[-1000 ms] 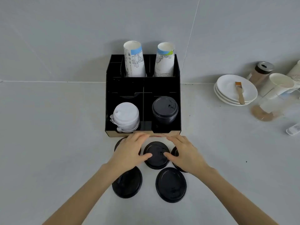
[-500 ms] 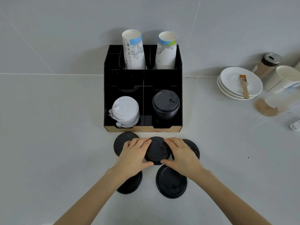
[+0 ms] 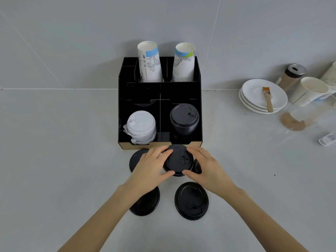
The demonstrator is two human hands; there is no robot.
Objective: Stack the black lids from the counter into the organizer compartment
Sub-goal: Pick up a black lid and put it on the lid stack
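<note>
A black organizer (image 3: 198,99) stands against the wall, with a stack of black lids (image 3: 184,119) in its front right compartment and white lids (image 3: 141,127) in the front left. Just in front of it, my left hand (image 3: 151,167) and my right hand (image 3: 207,168) grip one black lid (image 3: 179,159) from both sides, slightly above the counter. Other black lids lie around: one at the left (image 3: 135,160), one mostly hidden under my right hand (image 3: 197,166), one under my left wrist (image 3: 147,202), one at the near right (image 3: 191,200).
Two tall paper cup stacks (image 3: 150,62) stand in the organizer's back compartments. To the right sit stacked white plates (image 3: 254,102) with a small brush (image 3: 267,99), a shaker jar (image 3: 292,74), paper cups (image 3: 311,90) and a clear container (image 3: 307,113).
Both hands closed in on the middle lid and lifted it, carrying it a little toward the organizer's front edge.
</note>
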